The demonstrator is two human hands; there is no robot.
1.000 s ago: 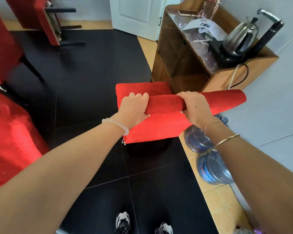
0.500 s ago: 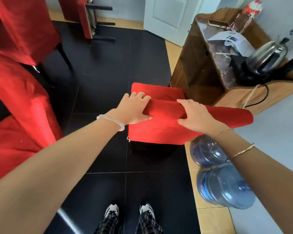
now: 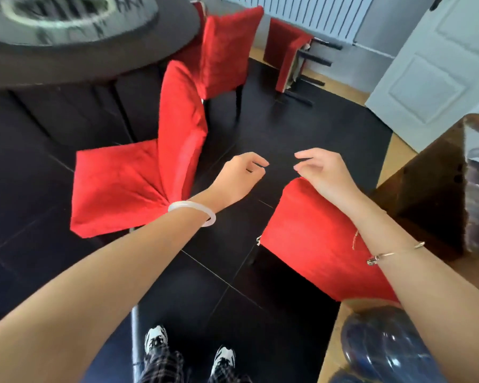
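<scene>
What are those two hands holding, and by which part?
Nothing. The left hand and the right hand hover with loosely curled, empty fingers near the red chair, with no grip on it.

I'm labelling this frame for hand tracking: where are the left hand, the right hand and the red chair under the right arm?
left hand (image 3: pixel 237 178): head view, back of hand.
right hand (image 3: pixel 325 176): head view, back of hand.
red chair (image 3: pixel 310 244): head view, fabric beside the forearm.

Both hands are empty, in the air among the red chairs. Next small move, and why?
Probably reach the left hand toward the backrest of the nearest left red chair: both it and the right hand hang loosely curled, holding nothing, and that backrest stands just left of them.
</scene>
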